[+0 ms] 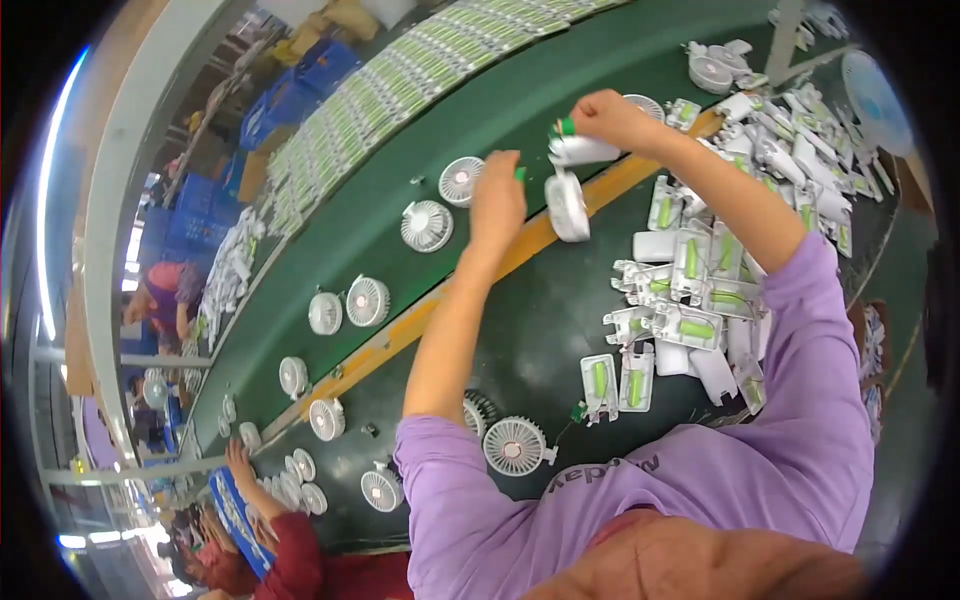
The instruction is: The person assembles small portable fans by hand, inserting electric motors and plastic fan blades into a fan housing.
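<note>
A white handheld fan [568, 205] is held up over the green belt [520, 95], seemingly so that its handle can be worked on; its handle end is pinched by the right hand [610, 118] at one o'clock; the left hand [497, 200], at nine o'clock, is closed on a small green part [520, 173]; battery-fitted shells [690, 290] are heaped at four o'clock; round fan heads [427, 225] lie on the belt at nine o'clock.

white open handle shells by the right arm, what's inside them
Most of the open handle shells hold a green cylindrical cell lying lengthwise. The right forearm and purple sleeve cover part of the heap, so what lies beneath stays hidden.
</note>
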### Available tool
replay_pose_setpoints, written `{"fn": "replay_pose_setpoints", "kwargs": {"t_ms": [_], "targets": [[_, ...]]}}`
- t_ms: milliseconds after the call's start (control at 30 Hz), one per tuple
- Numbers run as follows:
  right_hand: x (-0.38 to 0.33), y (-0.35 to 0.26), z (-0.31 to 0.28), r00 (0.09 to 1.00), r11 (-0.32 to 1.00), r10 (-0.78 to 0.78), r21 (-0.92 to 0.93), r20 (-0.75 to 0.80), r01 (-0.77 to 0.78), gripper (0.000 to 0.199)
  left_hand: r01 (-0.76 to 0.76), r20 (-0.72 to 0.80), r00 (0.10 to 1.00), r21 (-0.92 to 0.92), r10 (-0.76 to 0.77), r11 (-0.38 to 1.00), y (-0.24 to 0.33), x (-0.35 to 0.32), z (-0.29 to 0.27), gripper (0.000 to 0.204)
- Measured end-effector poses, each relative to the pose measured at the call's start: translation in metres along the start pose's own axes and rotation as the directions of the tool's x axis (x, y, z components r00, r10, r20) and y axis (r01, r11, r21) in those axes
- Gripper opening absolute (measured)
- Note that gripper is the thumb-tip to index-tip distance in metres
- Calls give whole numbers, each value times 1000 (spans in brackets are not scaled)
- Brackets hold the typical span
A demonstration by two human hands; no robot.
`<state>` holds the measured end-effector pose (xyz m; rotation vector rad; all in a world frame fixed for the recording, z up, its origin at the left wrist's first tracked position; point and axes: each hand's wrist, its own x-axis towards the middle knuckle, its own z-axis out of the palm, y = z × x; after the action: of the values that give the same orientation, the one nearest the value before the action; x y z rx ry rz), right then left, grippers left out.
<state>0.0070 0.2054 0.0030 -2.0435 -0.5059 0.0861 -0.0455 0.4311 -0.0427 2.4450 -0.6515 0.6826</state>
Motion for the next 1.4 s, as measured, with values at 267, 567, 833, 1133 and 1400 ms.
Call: {"fn": "replay_pose_setpoints", "kwargs": {"t_ms": [267,567,833,1133,1400], "targets": [[-23,56,-85,937,931,-199,-353,-287,89,27,-55,290,949,546,-127,836,-37,3,7,20],[-117,46,-99,968,766,209,-639,138,-75,49,214,249,939,110,-236,971,-36,-26,-16,25],[-116,12,-29,988,936,-144,-317,53,154,34,455,235,879,-152,-415,877,-12,-38,-33,25],[-110,-25,-8,934,941,-315,185,169,284,23,469,153,883,-278,-443,838,5,-44,-51,27],[-105,-13,-1,988,992,-94,92,119,83,22,476,136,879,-316,-458,820,15,-49,-56,29]]}}
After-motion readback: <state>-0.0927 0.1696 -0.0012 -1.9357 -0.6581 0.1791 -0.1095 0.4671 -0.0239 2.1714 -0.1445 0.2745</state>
